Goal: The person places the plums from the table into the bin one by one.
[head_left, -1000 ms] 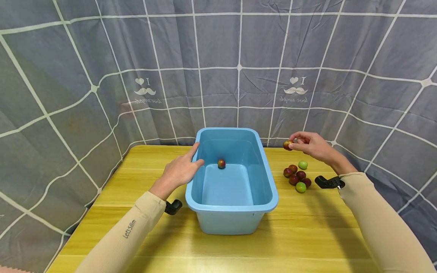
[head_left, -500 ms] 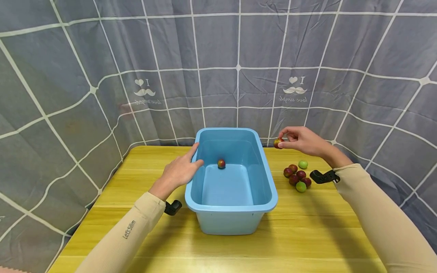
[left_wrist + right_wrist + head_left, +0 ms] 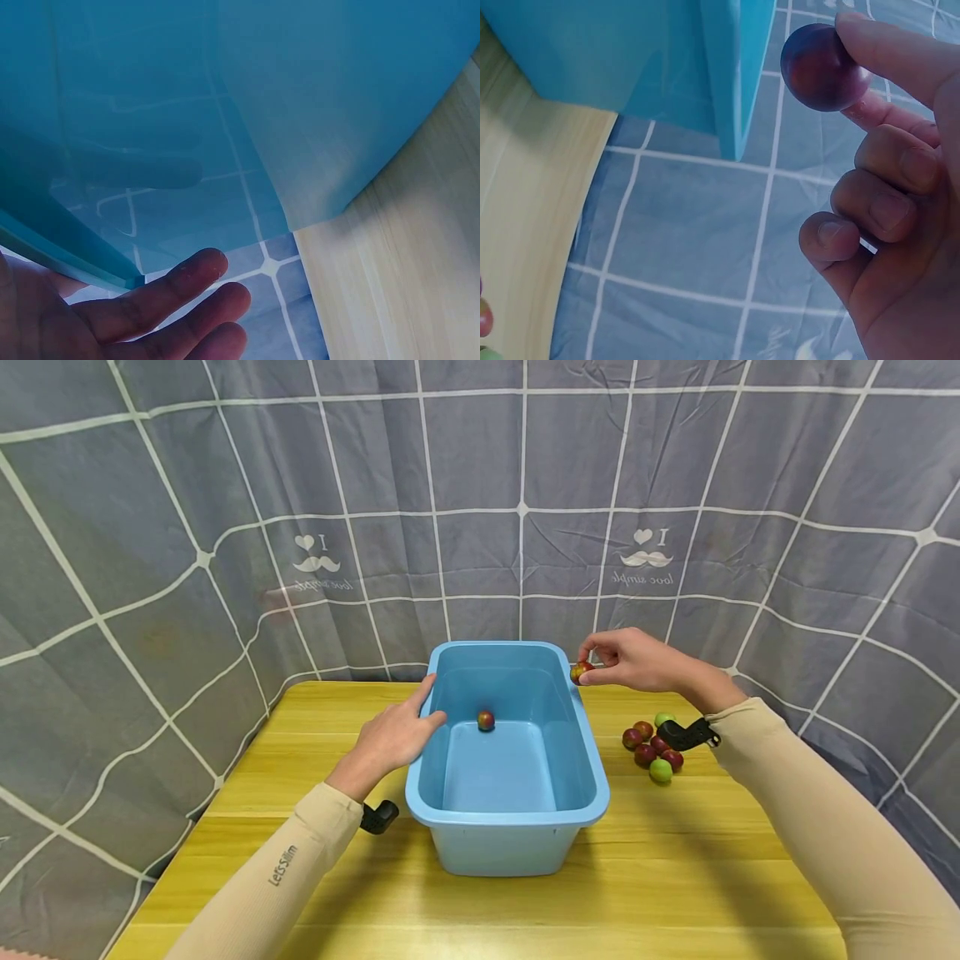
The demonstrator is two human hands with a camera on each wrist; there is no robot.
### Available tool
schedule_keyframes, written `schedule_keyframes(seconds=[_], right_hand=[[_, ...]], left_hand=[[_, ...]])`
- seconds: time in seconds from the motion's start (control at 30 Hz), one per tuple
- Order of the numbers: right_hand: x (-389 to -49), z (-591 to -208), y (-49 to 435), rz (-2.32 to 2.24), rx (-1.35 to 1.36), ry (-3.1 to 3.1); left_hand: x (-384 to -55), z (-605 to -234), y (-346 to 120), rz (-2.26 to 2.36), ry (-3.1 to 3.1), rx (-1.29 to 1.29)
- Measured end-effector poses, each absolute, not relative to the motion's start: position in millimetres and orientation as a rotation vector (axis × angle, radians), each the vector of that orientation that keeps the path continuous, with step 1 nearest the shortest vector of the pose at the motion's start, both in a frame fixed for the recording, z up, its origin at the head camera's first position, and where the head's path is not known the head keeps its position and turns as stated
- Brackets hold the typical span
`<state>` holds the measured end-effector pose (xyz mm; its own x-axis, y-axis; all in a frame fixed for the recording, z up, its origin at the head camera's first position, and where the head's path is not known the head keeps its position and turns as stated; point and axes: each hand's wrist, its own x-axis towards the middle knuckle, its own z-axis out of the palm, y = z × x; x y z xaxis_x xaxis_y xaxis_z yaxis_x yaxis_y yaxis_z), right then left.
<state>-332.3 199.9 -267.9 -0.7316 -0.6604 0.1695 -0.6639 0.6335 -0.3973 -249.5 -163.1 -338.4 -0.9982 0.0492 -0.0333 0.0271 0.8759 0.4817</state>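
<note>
While the left hand [image 3: 396, 735] rests on the left rim of a light-blue plastic basin [image 3: 508, 819], thumb and forefinger apart, its three further fingers reach out nearly straight below the edge, on the outer side, as seen from the left wrist. Right hand [image 3: 637, 662]: thumb and forefinger clamped on a red fruit [image 3: 578, 673], skin mottled yellowish; remaining three fingers bent in toward the palm. Position of the held fruit: by the far right corner of the basin, at the rim's outer edge in the head view; whether it touches the rim cannot be told there.

Basin: oblong, corners rounded, upright, one short side toward the person. Contents: one red-green fruit [image 3: 486, 720], lying near the far wall, left of centre.

Loose cluster, right of the basin: five dark red fruits [image 3: 645, 756]; one near green fruit [image 3: 661, 771]; one far green fruit [image 3: 664, 719], partly hidden by a black wrist mount [image 3: 686, 735] on the right arm. Support: yellow wooden table [image 3: 322, 703].

Clothing: beige sleeves [image 3: 281, 864], the left one lettered. Backdrop: grey curtain [image 3: 480, 452] with white grid lines, two moustache prints and mirrored lettering.
</note>
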Motion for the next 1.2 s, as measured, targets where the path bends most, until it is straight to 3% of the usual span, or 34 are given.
schedule_keyframes(seconds=[1.2], right_hand=[[-356,-254,111,0.506,1.349,-2.924]], left_hand=[[-250,-339,-161,0.783,2.998,0.057]])
